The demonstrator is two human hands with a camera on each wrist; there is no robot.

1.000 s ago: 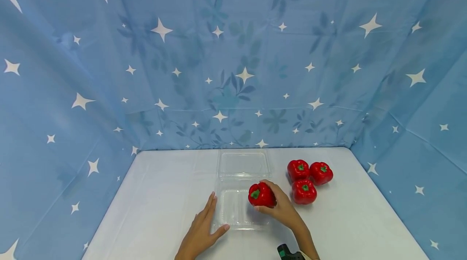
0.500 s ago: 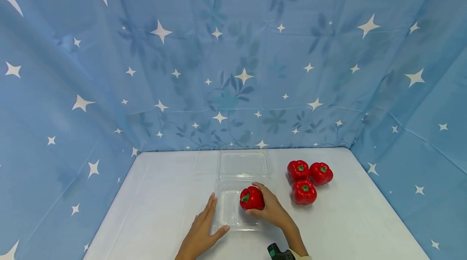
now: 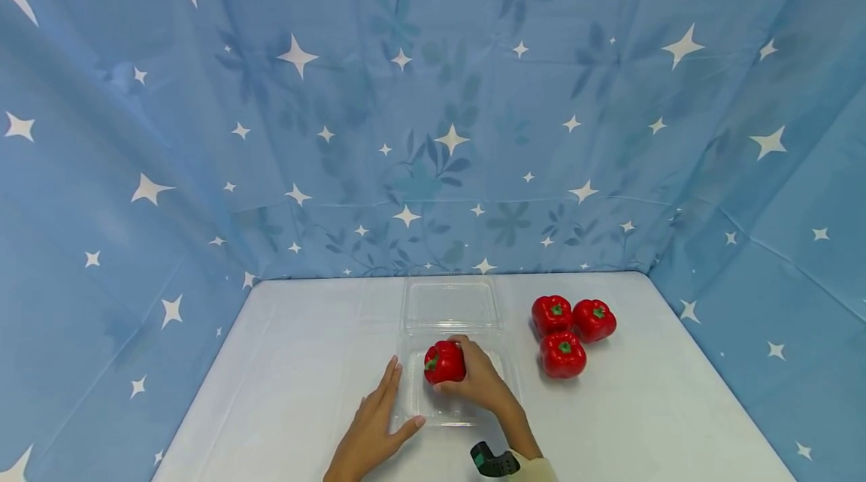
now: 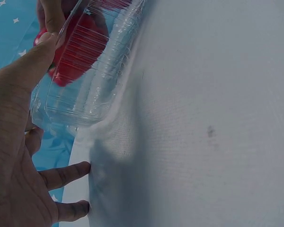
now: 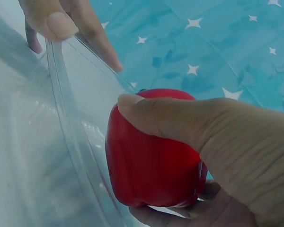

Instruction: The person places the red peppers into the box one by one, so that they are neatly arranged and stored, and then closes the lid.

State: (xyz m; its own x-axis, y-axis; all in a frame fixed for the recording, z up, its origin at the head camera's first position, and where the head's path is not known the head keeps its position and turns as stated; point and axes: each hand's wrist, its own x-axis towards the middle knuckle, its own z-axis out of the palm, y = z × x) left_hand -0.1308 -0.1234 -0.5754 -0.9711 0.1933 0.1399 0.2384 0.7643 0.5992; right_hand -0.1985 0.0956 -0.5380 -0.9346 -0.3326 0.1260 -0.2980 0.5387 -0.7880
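A red bell pepper point(image 3: 443, 362) with a green stem is in my right hand point(image 3: 483, 384), over the near half of a clear plastic clamshell container point(image 3: 418, 403). The right wrist view shows the thumb across the top of the pepper point(image 5: 151, 161) and fingers beneath it. Whether the pepper touches the container floor cannot be told. My left hand point(image 3: 372, 425) lies at the container's left near corner, fingers straight along its left side. In the left wrist view its thumb touches the rim, and the pepper shows through the clear wall point(image 4: 92, 101).
Three more red bell peppers point(image 3: 564, 355) cluster on the white table point(image 3: 291, 362), right of the container. The container's lid point(image 3: 452, 303) lies folded back, away from me. A blue star-patterned curtain point(image 3: 433, 128) surrounds the table's back and sides. A dark band point(image 3: 494, 461) circles my right wrist.
My right hand has carried the bell pepper leftward across the container, from its right side to its left half. My left hand and the other peppers stay in place.
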